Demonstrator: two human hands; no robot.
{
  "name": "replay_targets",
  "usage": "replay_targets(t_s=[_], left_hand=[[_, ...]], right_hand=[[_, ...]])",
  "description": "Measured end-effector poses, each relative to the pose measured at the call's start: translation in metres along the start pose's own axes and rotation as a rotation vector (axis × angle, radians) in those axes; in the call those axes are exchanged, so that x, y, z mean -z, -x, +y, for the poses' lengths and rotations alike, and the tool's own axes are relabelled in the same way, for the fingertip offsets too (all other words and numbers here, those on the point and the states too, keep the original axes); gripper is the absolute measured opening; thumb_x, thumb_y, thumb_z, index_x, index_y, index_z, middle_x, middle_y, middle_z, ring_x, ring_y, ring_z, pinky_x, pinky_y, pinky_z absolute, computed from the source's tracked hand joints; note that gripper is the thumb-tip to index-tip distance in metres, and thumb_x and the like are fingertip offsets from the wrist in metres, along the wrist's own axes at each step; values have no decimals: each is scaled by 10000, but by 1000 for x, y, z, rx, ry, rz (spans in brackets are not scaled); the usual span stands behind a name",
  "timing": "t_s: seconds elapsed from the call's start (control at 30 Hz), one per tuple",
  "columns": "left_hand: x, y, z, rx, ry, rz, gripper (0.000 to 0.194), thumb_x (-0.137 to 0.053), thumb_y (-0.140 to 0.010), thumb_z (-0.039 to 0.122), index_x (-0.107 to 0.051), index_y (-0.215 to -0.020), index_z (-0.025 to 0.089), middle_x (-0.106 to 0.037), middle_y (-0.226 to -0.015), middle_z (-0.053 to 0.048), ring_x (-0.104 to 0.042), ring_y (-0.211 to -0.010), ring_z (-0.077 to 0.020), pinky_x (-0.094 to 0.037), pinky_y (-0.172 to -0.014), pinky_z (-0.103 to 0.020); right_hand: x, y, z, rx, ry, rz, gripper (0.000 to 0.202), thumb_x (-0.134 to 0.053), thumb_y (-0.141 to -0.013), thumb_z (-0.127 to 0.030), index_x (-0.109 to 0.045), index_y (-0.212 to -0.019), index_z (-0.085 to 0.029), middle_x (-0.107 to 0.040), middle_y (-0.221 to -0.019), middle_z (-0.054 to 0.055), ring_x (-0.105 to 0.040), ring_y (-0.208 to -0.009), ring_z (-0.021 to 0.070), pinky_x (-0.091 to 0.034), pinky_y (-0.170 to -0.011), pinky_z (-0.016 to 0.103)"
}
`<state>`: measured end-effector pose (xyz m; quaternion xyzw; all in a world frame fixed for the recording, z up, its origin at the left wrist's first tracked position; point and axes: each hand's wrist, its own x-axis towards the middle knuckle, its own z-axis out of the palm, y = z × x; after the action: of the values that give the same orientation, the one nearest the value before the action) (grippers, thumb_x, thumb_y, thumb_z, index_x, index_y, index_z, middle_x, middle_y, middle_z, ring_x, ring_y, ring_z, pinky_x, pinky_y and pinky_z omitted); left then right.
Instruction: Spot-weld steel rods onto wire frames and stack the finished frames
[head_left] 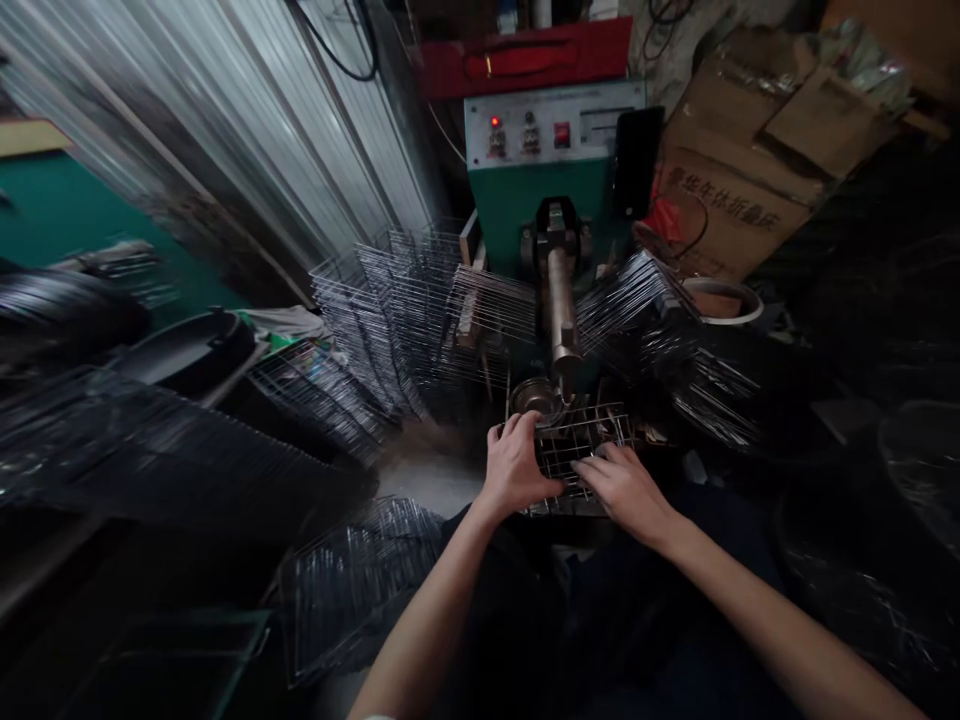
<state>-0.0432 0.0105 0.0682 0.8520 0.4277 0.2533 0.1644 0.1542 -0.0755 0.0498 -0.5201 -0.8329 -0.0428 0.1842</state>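
A small wire grid (574, 436) lies below the electrode tip of a green spot welder (495, 215). My left hand (516, 468) grips its left side, fingers near a round metal part (534, 396) and thumb reaching right over the wires. On the right side of the grid, my right hand (628, 492) has its fingers bent over the wires. Fine fingertip contact is hard to see in the dim light. The welder's metal arm (559, 300) points down toward the far edge of the grid.
Bent wire racks (390, 310) stand in a cluster left of the welder. More wire panels (352, 590) are stacked lower left. To the right lie wire pieces (716, 395) and a white-rimmed bucket (742, 312). Cardboard boxes (742, 180) stand behind; a black phone (636, 165) is on the welder.
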Motion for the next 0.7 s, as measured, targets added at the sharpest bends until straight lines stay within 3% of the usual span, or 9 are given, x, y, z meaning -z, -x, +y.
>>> replay_targets(t_s=[0.17, 0.53, 0.7], left_hand=[[0, -3, 1, 23, 16, 19, 993, -885, -437, 347, -393, -1295, 260, -599, -1254, -99, -536, -1206, -378, -310, -1027, -506], [-4, -8, -1, 14, 59, 47, 979, -885, -432, 348, -407, -1282, 256, -589, -1282, -97, -525, -1227, -379, -290, -1060, -508], [-1, -5, 0, 20, 82, 54, 963, -878, -447, 365, -401, -1275, 251, -589, -1276, -99, -548, -1201, -359, -298, -1052, -500]], right_hand=[[2, 8, 3, 66, 52, 46, 400, -526, -925, -53, -620, -1303, -145, -712, -1192, 114, -561, -1050, 271, -448, -837, 399], [-2, 3, 11, 26, -58, 53, 473, -519, -893, -49, -635, -1319, -218, -721, -1185, 92, -596, -1022, 253, -518, -859, 409], [2, 3, 9, 33, -53, 52, 457, -496, -890, -31, -648, -1295, -179, -716, -1202, 98, -591, -1022, 269, -527, -851, 424]])
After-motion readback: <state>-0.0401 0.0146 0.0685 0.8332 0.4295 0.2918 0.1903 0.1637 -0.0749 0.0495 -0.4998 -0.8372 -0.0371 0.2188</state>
